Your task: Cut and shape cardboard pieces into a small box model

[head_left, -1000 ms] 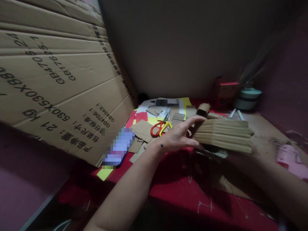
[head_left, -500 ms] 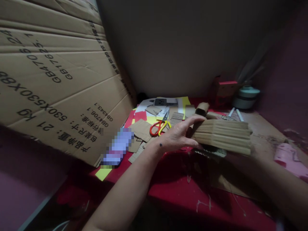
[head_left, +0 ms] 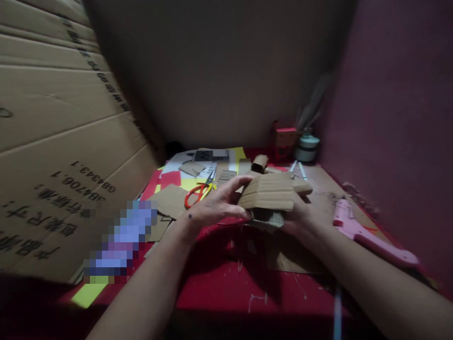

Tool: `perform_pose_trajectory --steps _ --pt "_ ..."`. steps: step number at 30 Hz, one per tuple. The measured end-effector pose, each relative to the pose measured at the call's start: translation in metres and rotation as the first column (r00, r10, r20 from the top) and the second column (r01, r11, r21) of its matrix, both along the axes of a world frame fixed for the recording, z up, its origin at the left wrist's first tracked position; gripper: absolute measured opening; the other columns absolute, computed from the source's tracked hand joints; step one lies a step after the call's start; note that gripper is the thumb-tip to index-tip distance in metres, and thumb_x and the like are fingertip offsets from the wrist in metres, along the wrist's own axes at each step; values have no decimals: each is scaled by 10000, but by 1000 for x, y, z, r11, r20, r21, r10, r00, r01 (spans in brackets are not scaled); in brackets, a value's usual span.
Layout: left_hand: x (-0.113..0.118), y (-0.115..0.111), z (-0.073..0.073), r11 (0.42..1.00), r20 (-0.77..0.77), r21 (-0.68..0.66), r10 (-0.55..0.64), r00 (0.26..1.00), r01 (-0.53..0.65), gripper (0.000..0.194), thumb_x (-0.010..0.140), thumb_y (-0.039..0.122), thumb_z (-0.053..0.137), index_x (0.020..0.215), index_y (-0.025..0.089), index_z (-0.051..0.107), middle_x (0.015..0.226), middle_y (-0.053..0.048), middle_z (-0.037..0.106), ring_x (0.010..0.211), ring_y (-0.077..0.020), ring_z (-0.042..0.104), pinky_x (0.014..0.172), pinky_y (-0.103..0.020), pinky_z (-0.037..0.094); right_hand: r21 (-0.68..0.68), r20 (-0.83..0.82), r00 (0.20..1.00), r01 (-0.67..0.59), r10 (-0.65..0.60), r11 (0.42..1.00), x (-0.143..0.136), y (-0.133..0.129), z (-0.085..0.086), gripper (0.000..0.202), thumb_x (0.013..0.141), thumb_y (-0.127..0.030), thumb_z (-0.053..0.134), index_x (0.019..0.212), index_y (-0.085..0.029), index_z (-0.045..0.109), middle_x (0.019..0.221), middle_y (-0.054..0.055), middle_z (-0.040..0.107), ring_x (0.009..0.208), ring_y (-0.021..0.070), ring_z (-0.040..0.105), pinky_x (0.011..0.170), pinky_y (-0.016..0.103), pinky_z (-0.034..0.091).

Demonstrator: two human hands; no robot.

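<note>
A dark gray wall (head_left: pixel 198 80) stands at the back, and its top is too dim for us to see well. A red cloth (head_left: pixel 219 295) covers the table, with its front edge lost in shadow. The folded cardboard (head_left: pixel 271 189) is up in the hands, just off the middle of our view toward four o'clock.

Now we count the clock from that cardboard. At nine o'clock, the left hand (head_left: pixel 222 200) grips its end between thumb and finger. Between four and five, the right hand (head_left: pixel 300 222) is against it, but the cardboard hides the fingers, so we can't tell if they squeeze or just prop.

Past the left hand, at nine, lie the scissors (head_left: pixel 195 196), partly covered by that hand. Between eight and nine, little squares blur a bluish purple thing (head_left: pixel 122 241), and we can't say what it is. A big cardboard sheet (head_left: pixel 63 108) stands between nine and ten; our view cuts it off, and its black letters are hard to read.

Between one and two, we see a dim green pot (head_left: pixel 307 148). Between three and four lies a pink glue gun (head_left: pixel 375 241). At five, a pale blue stick (head_left: pixel 337 314) runs off the bottom, and the arm hides its top.
</note>
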State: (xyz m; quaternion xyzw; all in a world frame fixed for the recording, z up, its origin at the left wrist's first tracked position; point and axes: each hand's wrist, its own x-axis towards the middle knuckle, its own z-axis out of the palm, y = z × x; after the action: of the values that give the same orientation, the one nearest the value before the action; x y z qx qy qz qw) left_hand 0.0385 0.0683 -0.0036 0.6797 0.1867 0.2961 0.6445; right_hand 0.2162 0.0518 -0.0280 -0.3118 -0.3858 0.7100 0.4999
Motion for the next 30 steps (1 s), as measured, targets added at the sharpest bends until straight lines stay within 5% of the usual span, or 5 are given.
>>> perform_pose_trajectory --steps 8,22,30 --pt "-1 -1 3 998 -49 -58 7 999 -10 687 621 26 721 1204 287 469 1276 -43 471 1040 -204 524 822 -295 458 -162 -258 965 11 -53 987 -3 -1 7 168 835 -313 485 797 -199 604 766 47 639 721 186 581 725 348 465" --pt "-6 -1 6 998 -159 -4 -62 985 62 671 710 165 711 1283 278 381 1209 -77 488 1112 -264 482 877 -386 432 -134 -225 974 -57 25 989 -3 -3 14 251 827 -402 446 748 -197 567 713 67 632 806 231 599 733 396 472" --pt "-8 -1 5 974 -266 219 8 964 52 983 542 169 833 1358 304 302 1386 -101 349 1205 -303 424 1015 -476 359 -116 -219 975 -66 39 991 -4 1 9 300 822 -448 428 820 -196 592 709 67 644 794 248 603 717 417 476"
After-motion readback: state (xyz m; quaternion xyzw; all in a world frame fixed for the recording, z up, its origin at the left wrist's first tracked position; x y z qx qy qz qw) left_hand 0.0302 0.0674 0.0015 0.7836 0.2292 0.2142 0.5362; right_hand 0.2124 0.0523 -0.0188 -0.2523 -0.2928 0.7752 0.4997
